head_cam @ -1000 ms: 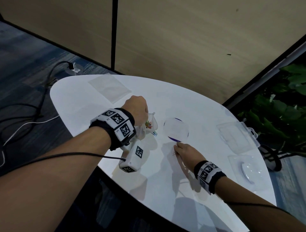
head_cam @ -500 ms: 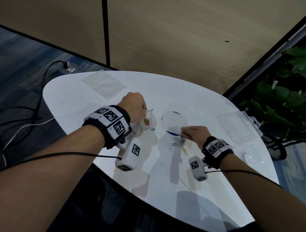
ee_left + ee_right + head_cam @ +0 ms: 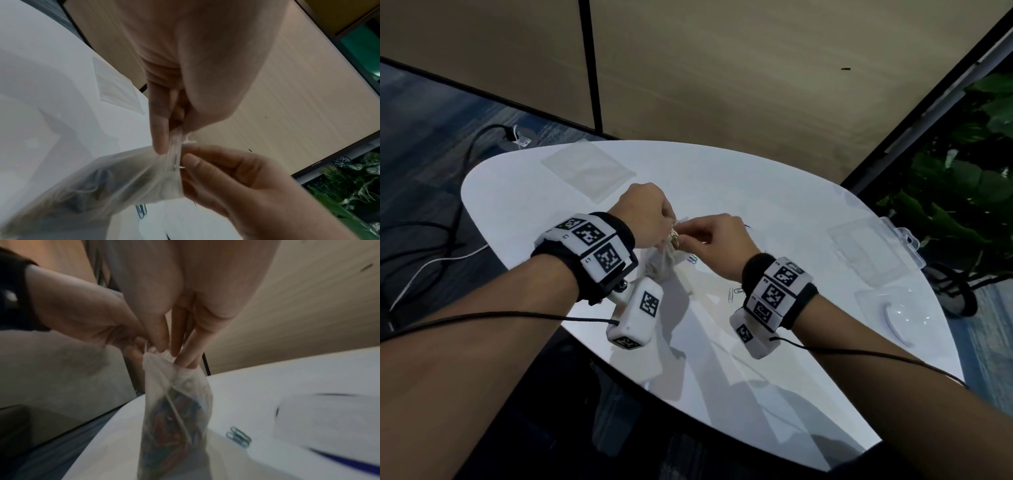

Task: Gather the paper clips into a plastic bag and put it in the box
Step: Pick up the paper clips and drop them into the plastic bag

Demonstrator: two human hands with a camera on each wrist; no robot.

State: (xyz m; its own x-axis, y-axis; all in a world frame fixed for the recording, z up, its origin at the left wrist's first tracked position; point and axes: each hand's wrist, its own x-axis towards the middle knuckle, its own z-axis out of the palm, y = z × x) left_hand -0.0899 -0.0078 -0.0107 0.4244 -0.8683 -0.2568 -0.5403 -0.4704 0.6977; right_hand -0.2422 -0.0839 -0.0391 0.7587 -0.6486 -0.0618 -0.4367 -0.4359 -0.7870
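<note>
A clear plastic bag [image 3: 662,265] with several coloured paper clips inside hangs just above the white table [image 3: 722,359]. My left hand [image 3: 650,219] pinches the bag's top edge [image 3: 174,146]. My right hand [image 3: 712,236] meets it there, fingertips [image 3: 185,356] pushed into the bag's mouth with a gold paper clip [image 3: 674,240] pinched between them. Loose clips [image 3: 734,294] lie by my right wrist, and a blue clip [image 3: 692,259] lies under the bag [image 3: 176,418]. The clear plastic box [image 3: 873,250] stands open at the table's right edge.
Flat spare bags [image 3: 589,171] lie at the table's far left. A round white lid with a blue rim [image 3: 329,426] sits right of the bag. Another clear container [image 3: 893,308] is near the right front edge. Cables trail on the floor to the left, and plants stand on the right.
My right hand lifted from the table beside the round lid and moved left and up to the bag's mouth. My left hand raised the bag slightly.
</note>
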